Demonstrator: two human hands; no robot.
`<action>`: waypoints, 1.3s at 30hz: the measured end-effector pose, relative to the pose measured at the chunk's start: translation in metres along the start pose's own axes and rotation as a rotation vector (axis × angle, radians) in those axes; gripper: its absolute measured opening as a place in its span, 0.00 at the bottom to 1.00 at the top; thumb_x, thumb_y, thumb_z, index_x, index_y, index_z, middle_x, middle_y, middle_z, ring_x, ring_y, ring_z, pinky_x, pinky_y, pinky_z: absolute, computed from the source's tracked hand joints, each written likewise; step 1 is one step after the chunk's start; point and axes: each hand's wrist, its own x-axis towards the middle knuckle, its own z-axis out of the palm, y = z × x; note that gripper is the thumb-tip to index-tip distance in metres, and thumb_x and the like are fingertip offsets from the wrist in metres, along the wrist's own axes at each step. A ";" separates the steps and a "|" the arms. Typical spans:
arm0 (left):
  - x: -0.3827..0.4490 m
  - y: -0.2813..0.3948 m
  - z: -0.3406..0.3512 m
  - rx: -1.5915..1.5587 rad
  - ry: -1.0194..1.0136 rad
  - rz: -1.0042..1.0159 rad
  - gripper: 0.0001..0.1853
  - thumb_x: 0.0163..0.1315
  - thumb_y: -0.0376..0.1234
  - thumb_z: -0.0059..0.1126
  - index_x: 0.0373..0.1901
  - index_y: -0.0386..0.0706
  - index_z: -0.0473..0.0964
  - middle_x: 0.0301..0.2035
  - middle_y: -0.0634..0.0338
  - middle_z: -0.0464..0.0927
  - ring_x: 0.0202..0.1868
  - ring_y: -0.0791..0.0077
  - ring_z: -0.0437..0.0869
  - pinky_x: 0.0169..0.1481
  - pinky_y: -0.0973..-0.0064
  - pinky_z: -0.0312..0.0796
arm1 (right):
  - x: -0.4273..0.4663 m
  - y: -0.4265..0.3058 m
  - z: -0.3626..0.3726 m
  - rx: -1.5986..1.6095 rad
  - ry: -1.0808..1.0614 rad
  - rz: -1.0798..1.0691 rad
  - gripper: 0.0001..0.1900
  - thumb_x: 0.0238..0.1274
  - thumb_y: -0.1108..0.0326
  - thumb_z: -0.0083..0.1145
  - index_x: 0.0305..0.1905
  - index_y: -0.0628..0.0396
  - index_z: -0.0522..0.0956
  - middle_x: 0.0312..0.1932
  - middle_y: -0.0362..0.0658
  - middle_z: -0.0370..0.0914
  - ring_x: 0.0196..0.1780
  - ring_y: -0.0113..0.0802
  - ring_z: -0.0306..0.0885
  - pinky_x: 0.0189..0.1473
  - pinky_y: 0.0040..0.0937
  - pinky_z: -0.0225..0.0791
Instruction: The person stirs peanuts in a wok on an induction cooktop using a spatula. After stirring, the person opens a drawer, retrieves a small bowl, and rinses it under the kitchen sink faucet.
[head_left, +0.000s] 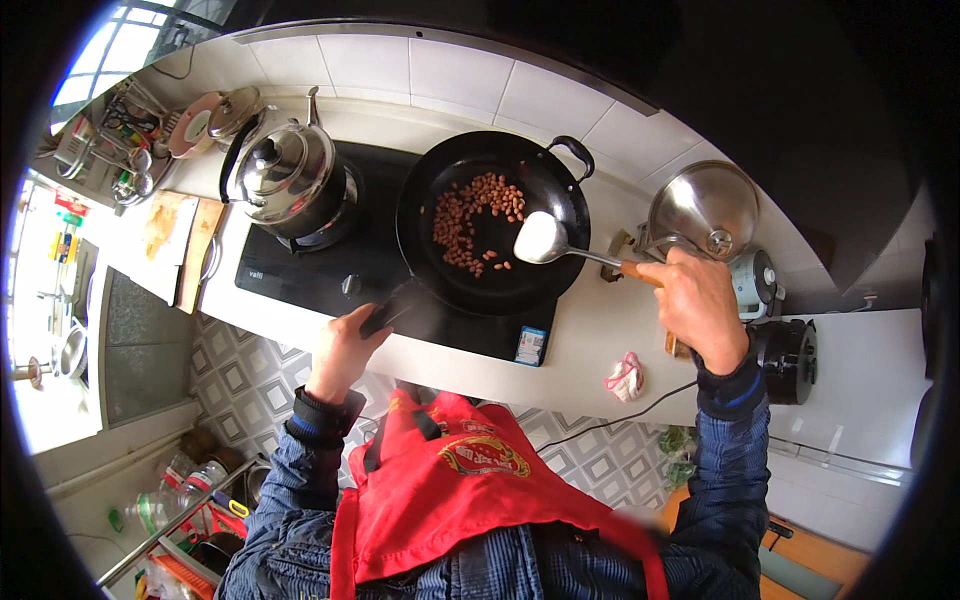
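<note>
A black wok (480, 296) sits over the right side of a black glass hob (315, 281). Reddish-brown peanuts (457, 217) lie in a loose curve across its bottom, mostly left of centre. My left hand (346, 349) grips the wok's dark long handle (386, 311) near the counter's front edge. In my right hand (694, 304) is the wooden handle of a metal wok spatula (544, 238). The spatula's bright blade hangs inside the wok, to the right of the peanuts.
A steel kettle (292, 169) stands on the left burner. A cutting board (199, 255) with a cleaver (184, 247) lies farther left. Behind my right hand leans a domed steel lid (705, 202). A crumpled cloth (626, 377) and a black cord (615, 427) are at right.
</note>
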 end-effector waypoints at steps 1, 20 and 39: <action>0.000 0.001 -0.001 0.005 -0.016 -0.006 0.20 0.63 0.42 0.73 0.53 0.42 0.84 0.36 0.44 0.87 0.39 0.45 0.90 0.42 0.59 0.81 | 0.002 0.006 0.002 -0.033 -0.025 0.027 0.20 0.54 0.73 0.66 0.53 0.46 0.90 0.32 0.48 0.79 0.36 0.51 0.82 0.39 0.48 0.75; 0.000 -0.011 0.007 0.072 -0.019 -0.053 0.25 0.61 0.43 0.74 0.56 0.41 0.84 0.38 0.45 0.88 0.41 0.46 0.90 0.47 0.59 0.82 | -0.009 0.000 -0.006 0.047 -0.121 -0.119 0.23 0.56 0.74 0.60 0.56 0.42 0.90 0.31 0.49 0.81 0.32 0.50 0.83 0.36 0.46 0.76; 0.000 -0.006 0.002 -0.009 -0.028 -0.015 0.22 0.62 0.41 0.73 0.54 0.40 0.83 0.38 0.43 0.87 0.41 0.45 0.90 0.45 0.58 0.82 | 0.064 -0.049 0.073 0.283 0.011 0.056 0.16 0.66 0.68 0.59 0.57 0.52 0.86 0.40 0.56 0.86 0.44 0.58 0.85 0.48 0.52 0.79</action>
